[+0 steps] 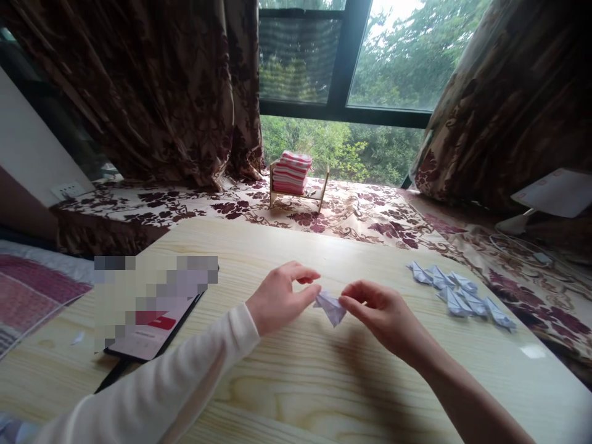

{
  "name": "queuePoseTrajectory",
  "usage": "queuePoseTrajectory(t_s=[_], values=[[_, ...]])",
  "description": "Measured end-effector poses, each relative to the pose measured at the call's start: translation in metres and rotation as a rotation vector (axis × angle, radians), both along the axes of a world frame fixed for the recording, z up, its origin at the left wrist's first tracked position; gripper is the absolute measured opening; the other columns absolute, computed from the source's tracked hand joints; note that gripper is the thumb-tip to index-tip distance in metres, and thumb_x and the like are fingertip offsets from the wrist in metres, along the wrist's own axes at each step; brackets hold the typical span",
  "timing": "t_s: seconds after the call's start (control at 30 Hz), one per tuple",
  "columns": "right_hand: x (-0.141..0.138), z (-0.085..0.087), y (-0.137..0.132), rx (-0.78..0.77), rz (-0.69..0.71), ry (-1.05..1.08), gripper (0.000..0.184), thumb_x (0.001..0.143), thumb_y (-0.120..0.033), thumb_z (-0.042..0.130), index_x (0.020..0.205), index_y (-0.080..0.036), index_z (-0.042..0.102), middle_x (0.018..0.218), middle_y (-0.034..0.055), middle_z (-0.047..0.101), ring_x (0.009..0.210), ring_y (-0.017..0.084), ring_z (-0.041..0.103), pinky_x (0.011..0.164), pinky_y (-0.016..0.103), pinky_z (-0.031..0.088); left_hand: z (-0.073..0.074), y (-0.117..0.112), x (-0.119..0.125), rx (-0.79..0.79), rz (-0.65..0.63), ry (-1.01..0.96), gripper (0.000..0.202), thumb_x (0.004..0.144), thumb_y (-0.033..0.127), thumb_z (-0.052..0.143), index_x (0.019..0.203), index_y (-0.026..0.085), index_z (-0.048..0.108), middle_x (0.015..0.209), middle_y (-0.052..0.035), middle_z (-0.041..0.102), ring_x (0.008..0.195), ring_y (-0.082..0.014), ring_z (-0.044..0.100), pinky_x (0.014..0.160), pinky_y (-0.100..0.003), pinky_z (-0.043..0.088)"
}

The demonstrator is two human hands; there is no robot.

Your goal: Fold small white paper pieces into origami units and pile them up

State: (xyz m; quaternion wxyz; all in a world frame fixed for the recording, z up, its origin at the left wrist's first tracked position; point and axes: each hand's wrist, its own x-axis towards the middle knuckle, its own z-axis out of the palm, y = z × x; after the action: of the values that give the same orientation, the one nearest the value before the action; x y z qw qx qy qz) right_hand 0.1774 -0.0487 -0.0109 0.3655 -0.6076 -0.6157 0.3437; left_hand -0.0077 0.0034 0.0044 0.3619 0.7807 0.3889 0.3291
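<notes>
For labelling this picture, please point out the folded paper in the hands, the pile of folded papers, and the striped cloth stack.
folded paper [331,307]: head view, its middle flap.
pile of folded papers [457,301]: head view, a middle piece.
striped cloth stack [291,172]: head view, its front face.

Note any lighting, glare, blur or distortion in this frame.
Head view: daylight from the dark-framed window backlights everything, the sky blown out; shadows fall toward the camera beneath the left hand and right hand on the pale wooden table; the wide lens bows the brown floral curtains; a pixelated block masks the table's left; the small folded pale-blue paper piece looks sharp.
</notes>
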Motion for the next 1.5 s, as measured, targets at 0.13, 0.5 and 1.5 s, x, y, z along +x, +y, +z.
queuePoseTrajectory(t_s=[0.13,0.5,1.5], values=[[0.000,0.009,0.001,0.085,-0.102,0.226,0.028,0.072,-0.044,0.063,0.073,-0.016,0.061,0.065,0.0010,0.060,0.056,0.011,0.051,0.051,0.024,0.041,0.011,0.003,0.011,-0.301,0.076,-0.252,0.027,0.078,0.030,0.058,0.093,0.011,0.069,0.094,-0.0090,0.069,0.085,-0.0185,0.061,0.077,-0.028,0.046],[-0.012,0.003,-0.006,0.193,-0.065,0.250,0.024,0.079,-0.041,0.060,0.083,-0.018,0.063,0.074,0.0027,0.064,0.066,0.014,0.058,0.057,0.024,0.047,0.000,-0.009,0.010,-0.596,0.070,-0.530,0.028,0.067,0.035,0.068,0.074,0.008,0.072,0.064,-0.0053,0.065,0.057,-0.0101,0.051,0.059,-0.024,0.043],[-0.018,-0.001,-0.010,0.630,0.019,-0.290,0.016,0.087,-0.017,0.049,0.097,-0.018,0.061,0.087,0.0061,0.062,0.075,0.016,0.059,0.066,0.030,0.052,-0.007,-0.011,0.009,-0.761,0.030,-0.532,0.029,0.062,0.036,0.071,0.072,0.009,0.070,0.061,-0.0039,0.062,0.056,-0.0109,0.054,0.062,-0.026,0.046]])
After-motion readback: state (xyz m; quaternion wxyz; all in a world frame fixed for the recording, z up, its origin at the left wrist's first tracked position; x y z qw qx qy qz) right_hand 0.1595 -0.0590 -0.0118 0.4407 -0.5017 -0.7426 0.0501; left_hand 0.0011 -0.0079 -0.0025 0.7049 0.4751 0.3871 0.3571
